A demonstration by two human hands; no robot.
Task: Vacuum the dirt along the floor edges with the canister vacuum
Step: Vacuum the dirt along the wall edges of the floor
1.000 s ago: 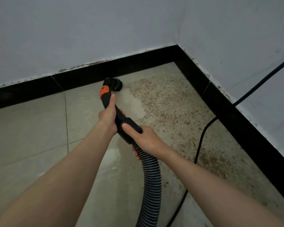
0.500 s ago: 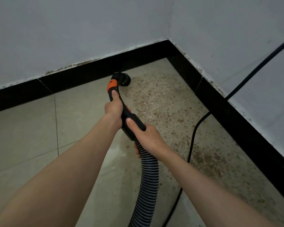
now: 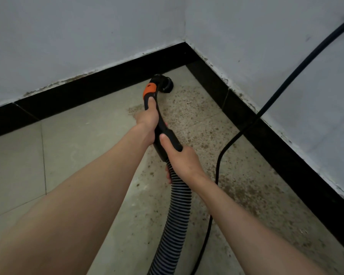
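I hold a black vacuum handle [image 3: 168,138] with an orange collar [image 3: 149,89]. Its round black nozzle [image 3: 166,85] rests on the floor close to the back skirting, a short way left of the room corner. My left hand [image 3: 148,118] grips the handle just below the collar, thumb along its top. My right hand [image 3: 182,159] grips the lower end where the ribbed grey-black hose [image 3: 174,219] joins and runs down out of view. Brown specks of dirt [image 3: 234,187] cover the tiles to the right, along the right wall. The canister is out of view.
Black skirting [image 3: 83,96] lines both grey walls and meets at the corner [image 3: 187,50]. A black power cable [image 3: 216,171] hangs down the right wall and runs across the dirty floor beside the hose. Cleaner beige tiles [image 3: 28,155] lie to the left.
The nozzle has slid right along the back skirting toward the corner, over the speckled patch. Both hands kept their grip and moved with it.
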